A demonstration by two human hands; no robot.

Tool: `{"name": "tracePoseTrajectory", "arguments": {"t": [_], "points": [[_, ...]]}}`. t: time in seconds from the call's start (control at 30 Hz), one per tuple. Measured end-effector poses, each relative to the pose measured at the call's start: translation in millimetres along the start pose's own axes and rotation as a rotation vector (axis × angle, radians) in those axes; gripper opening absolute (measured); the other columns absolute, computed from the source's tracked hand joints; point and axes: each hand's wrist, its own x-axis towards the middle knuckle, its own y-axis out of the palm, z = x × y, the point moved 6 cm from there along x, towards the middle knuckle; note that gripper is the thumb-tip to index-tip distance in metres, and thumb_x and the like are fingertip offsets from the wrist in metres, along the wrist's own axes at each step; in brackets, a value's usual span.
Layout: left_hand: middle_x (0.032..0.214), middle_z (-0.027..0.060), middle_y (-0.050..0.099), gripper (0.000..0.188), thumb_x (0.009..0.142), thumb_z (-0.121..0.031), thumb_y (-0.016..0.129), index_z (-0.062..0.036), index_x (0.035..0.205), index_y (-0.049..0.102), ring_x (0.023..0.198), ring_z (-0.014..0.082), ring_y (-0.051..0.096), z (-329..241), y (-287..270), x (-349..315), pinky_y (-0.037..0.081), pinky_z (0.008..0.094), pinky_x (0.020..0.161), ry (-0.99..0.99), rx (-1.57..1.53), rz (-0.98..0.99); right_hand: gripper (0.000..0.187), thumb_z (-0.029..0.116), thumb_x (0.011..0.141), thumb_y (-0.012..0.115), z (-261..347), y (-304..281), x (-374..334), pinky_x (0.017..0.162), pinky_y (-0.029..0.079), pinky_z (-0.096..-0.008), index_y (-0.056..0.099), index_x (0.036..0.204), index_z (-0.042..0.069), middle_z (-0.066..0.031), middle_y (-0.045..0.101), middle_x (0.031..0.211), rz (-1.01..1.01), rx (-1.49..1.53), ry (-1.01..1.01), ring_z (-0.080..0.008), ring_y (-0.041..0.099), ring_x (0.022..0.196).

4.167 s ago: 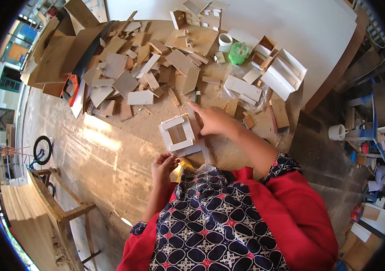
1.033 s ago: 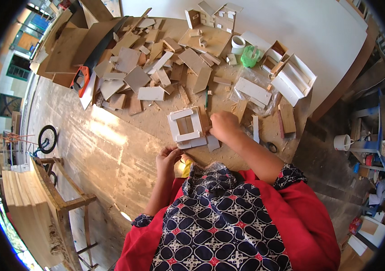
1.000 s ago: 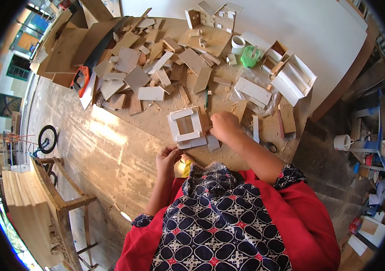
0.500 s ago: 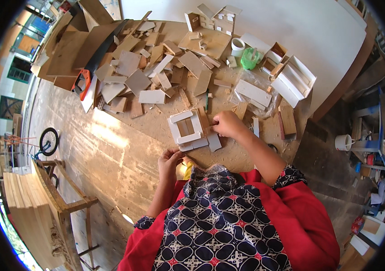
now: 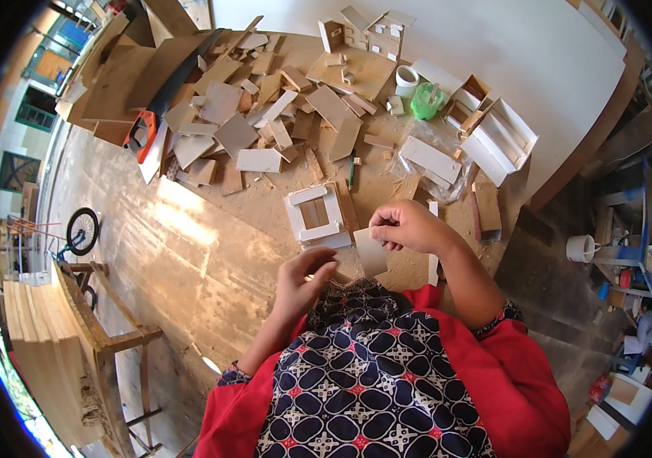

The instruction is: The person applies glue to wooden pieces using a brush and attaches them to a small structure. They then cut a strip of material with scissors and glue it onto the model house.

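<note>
Just below the middle of the view, the right hand (image 5: 410,227) pinched a thin greyish panel (image 5: 372,255), while the left hand (image 5: 303,284) curved with thumb and fingers apart, below a square white frame (image 5: 321,232) near the centre.

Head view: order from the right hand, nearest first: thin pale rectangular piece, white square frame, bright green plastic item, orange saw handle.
1. Thin pale rectangular piece: in the right hand.
2. White square frame: to the hand's left.
3. Bright green plastic item: beyond the hand.
4. Orange saw handle: far left.
</note>
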Motion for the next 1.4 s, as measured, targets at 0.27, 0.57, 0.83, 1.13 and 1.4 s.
{"name": "tracePoseTrajectory", "arguments": {"t": [0.27,0.57,0.83,1.13,1.4], "points": [[0.083,0.0063,0.067,0.026,0.093,-0.019,0.059,0.0048,0.1,0.066,0.073,0.0099,0.061,47,51,17,0.051,0.0239,0.069,-0.237,-0.176,0.299,0.02,0.012,0.081,0.069,-15,8,-2,0.054,0.046,-0.0232,0.062,0.095,-0.001,-0.0008,0.06,0.071,-0.202,-0.137,-0.182,-0.0069,0.055,0.06],[0.089,0.0102,0.069,0.03,0.093,-0.019,0.058,0.0064,0.107,0.063,0.069,0.0162,0.067,91,56,16,0.054,0.0242,0.065,-0.486,-0.322,0.184,0.026,0.012,0.071,0.073,-62,9,24,0.065,0.05,-0.0347,0.064,0.092,0.0,-0.0134,0.067,0.075,-0.354,-0.323,-0.073,-0.025,0.066,0.069],[0.098,0.0068,0.068,0.032,0.093,-0.021,0.058,0.0007,0.117,0.06,0.083,0.0148,0.065,79,51,4,0.052,0.027,0.073,-0.514,-0.474,0.212,0.02,0.007,0.075,0.07,-14,12,-16,0.062,0.047,-0.0273,0.062,0.092,-0.001,-0.0061,0.063,0.07,-0.199,-0.257,-0.218,-0.0103,0.057,0.065],[0.095,0.0044,0.067,0.033,0.091,-0.02,0.06,0.0034,0.114,0.062,0.086,0.0084,0.06,68,63,-2,0.047,0.0217,0.078,-0.291,-0.095,0.416,0.011,0.008,0.089,0.06,-62,-50,-28,0.059,0.047,-0.0215,0.064,0.099,0.006,0.002,0.06,0.079,-0.366,0.178,-0.157,-0.0052,0.054,0.065],[0.098,0.0055,0.067,0.034,0.091,-0.021,0.059,0.0046,0.113,0.062,0.089,0.0104,0.06,57,63,-1,0.047,0.0241,0.081,-0.205,0.097,0.42,0.026,0.029,0.076,0.073,-52,-80,-64,0.063,0.051,-0.0355,0.066,0.087,0.006,-0.0137,0.065,0.069,-0.738,-0.817,0.114,-0.0288,0.065,0.067]]}}
